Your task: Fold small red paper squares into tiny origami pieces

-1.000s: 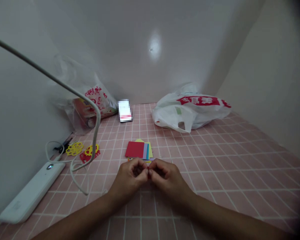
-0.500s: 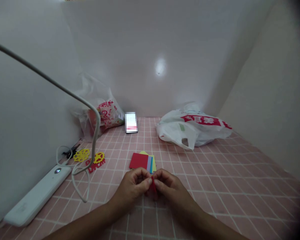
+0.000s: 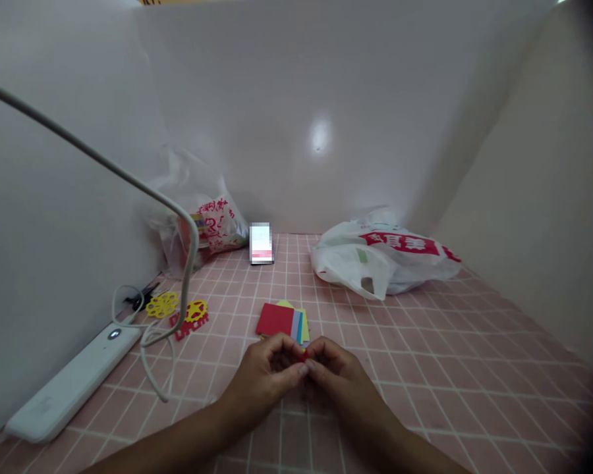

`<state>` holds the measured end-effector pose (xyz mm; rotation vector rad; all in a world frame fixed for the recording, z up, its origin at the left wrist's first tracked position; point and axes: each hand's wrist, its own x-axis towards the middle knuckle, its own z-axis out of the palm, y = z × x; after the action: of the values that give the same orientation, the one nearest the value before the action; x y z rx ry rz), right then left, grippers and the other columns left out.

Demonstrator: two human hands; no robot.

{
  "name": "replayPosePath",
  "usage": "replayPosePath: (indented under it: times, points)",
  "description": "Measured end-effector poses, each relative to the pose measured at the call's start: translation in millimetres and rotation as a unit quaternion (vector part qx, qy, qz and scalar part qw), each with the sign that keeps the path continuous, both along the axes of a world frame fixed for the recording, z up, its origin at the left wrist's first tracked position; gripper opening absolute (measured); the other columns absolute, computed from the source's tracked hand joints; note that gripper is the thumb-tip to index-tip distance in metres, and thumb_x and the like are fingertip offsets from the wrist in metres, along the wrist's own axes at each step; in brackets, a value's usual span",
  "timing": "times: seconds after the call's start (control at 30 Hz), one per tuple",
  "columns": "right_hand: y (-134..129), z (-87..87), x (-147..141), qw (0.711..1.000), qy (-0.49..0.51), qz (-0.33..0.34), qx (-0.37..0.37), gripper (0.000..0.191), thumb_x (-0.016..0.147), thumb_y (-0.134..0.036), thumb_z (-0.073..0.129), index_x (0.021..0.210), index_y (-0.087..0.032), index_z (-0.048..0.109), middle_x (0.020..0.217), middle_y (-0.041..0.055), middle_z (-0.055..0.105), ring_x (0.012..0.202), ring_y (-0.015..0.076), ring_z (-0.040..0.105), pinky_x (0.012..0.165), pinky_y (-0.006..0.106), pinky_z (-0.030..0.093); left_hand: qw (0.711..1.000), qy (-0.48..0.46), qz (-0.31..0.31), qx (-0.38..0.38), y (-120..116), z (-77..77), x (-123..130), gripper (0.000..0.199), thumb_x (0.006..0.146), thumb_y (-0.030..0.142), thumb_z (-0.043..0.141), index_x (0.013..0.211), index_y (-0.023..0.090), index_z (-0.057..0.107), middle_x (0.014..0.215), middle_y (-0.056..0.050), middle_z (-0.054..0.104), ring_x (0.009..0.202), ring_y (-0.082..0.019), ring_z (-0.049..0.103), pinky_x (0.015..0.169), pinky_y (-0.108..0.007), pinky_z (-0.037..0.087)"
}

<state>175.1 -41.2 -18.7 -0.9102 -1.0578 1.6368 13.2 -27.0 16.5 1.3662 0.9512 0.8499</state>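
Observation:
My left hand [image 3: 271,370] and my right hand [image 3: 337,376] meet low in the middle of the view, thumbs and fingertips pinched together. Between them is a small piece of red paper [image 3: 305,356], mostly covered by the fingers. Just beyond my hands lies a fanned stack of coloured paper squares [image 3: 275,319], with red on top and lilac, blue and yellow edges showing. My left fingers partly overlap the near edge of that stack in view.
Behind stand a lit phone [image 3: 261,243], a clear bag [image 3: 222,220] and a white plastic bag [image 3: 356,253]. At left are a white power strip [image 3: 72,382], a looping cable [image 3: 190,263], yellow cut-out wheels [image 3: 162,305] and a red lettered piece [image 3: 192,327]. White walls enclose the tiled-pattern surface.
The red paper, which hung visibly below my fingertips, is now mostly hidden between them. My thumbs have come closer together. The view has tilted slightly.

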Motion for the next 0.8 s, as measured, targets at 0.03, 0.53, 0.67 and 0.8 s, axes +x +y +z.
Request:
replayPosePath:
  times: [0.03, 0.53, 0.67, 0.8]
  points:
    - [-0.2, 0.5, -0.1, 1.000, -0.003, 0.002, 0.005, 0.029, 0.078, -0.042, 0.074, 0.078, -0.018, 0.057, 0.065, -0.0040, 0.056, 0.054, 0.0080, 0.048, 0.053, 0.021, 0.035, 1.000, 0.012, 0.007, 0.012, -0.8, 0.0, 0.3, 0.015, 0.077, 0.028, 0.068, 0.083, 0.015, 0.063, 0.075, -0.003, 0.065, 0.069, -0.017, 0.061, 0.066, -0.028, 0.047]
    - [-1.4, 1.3, 1.7, 0.997, -0.060, 0.009, 0.039, 0.027, 0.083, -0.042, 0.069, 0.077, -0.019, 0.057, 0.063, -0.0022, 0.057, 0.054, 0.0101, 0.046, 0.052, 0.023, 0.034, 0.999, 0.018, 0.015, 0.045, 0.6, -0.4, -0.4, 0.013, 0.082, 0.028, 0.060, 0.077, 0.016, 0.061, 0.071, -0.002, 0.063, 0.067, -0.015, 0.058, 0.064, -0.026, 0.045]
    - [-2.1, 0.8, 1.9, 0.998, -0.046, -0.027, 0.025, 0.026, 0.084, -0.041, 0.068, 0.077, -0.019, 0.056, 0.061, -0.0029, 0.057, 0.053, 0.0097, 0.047, 0.053, 0.023, 0.035, 0.999, 0.009, 0.016, 0.030, 0.9, -4.3, 1.2, 0.012, 0.081, 0.027, 0.062, 0.084, 0.016, 0.063, 0.074, -0.002, 0.065, 0.068, -0.016, 0.061, 0.064, -0.026, 0.046]
    - [-1.3, 3.4, 1.3, 0.999, -0.029, -0.029, 0.015, 0.025, 0.081, -0.040, 0.071, 0.079, -0.019, 0.057, 0.063, -0.0027, 0.058, 0.057, 0.0106, 0.050, 0.056, 0.022, 0.036, 0.995, 0.068, 0.019, 0.067, 1.6, -3.3, 1.2, 0.009, 0.080, 0.024, 0.060, 0.076, 0.016, 0.063, 0.069, -0.002, 0.065, 0.064, -0.016, 0.060, 0.061, -0.025, 0.044]
